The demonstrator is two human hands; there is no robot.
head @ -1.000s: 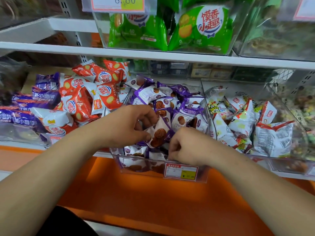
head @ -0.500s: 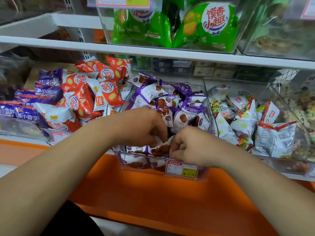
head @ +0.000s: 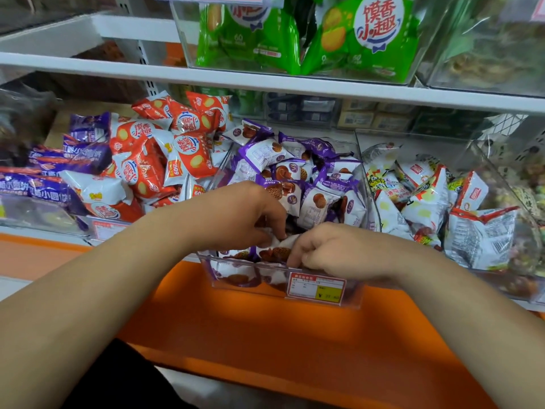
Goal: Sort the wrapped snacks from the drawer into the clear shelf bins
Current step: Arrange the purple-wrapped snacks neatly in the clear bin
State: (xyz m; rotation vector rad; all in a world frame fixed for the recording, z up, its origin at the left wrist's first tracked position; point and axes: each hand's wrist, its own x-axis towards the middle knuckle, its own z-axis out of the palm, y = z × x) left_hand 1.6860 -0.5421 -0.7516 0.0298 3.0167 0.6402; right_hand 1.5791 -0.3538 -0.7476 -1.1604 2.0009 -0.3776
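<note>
A clear shelf bin [head: 358, 293] in the middle holds several purple-and-white wrapped snacks [head: 315, 202] printed with brown waffle biscuits. Both my hands reach into its front part. My left hand [head: 244, 214] has its fingers curled down onto a white-and-purple snack packet [head: 277, 250] near the front wall. My right hand [head: 333, 249] pinches the same packet from the right, just behind the bin's price label [head: 315, 287]. The fingertips of both hands are partly hidden among the wrappers.
Left of the bin lies a heap of orange-and-white packets [head: 165, 154] and purple packets [head: 59, 169]. A clear bin [head: 477, 160] on the right holds white, red and yellow packets. Green bags [head: 362, 36] sit on the shelf above. An orange ledge [head: 265, 335] runs below.
Both hands have sunk lower toward the bin's front wall, pressing the waffle packet down among the others. The camera has tilted slightly.
</note>
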